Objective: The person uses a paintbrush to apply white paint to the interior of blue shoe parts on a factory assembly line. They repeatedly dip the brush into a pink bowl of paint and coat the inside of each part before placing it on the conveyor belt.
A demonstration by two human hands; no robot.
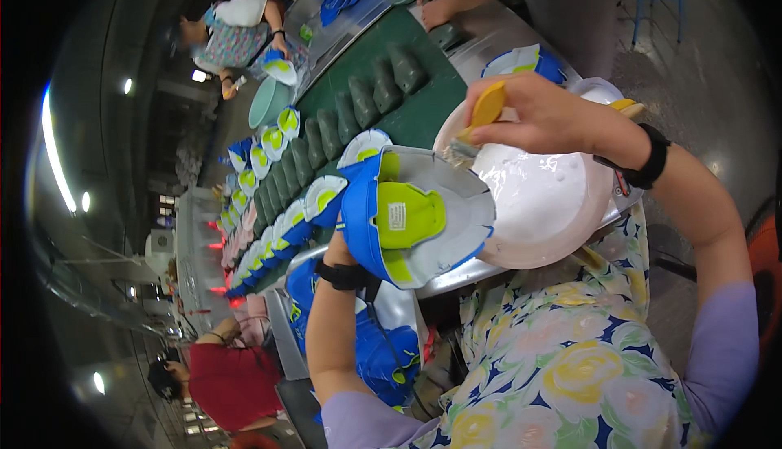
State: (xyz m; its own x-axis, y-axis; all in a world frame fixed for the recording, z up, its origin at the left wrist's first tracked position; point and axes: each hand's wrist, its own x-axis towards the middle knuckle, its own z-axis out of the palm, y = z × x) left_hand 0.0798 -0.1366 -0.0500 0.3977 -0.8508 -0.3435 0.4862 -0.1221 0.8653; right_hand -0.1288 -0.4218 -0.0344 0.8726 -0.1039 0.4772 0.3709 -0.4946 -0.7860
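Green conveyor belt (pixel 423 115) ran past, lined with dark lasts (pixel 362 103); left hand (pixel 342 241) gripped blue-and-lime shoe upper (pixel 411 217) from beneath, beside white bowl (pixel 546 204). Right hand (pixel 542 115) fingers pinched yellow-handled brush (pixel 481 119) over the upper's edge.

A long green-topped counter (pixel 423 111) with grey metal edges runs away up the line; dark green foot-shaped shoe lasts (pixel 358 99) stand in a row on it; blue, white and lime shoe uppers (pixel 269 245) lie alongside; a pale pink round basin (pixel 554 229) sits at its near end.

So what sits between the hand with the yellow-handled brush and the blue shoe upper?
In the head view, only the brush's bristle tip bridges the right hand and the blue shoe upper, beside the pink glue bowl.
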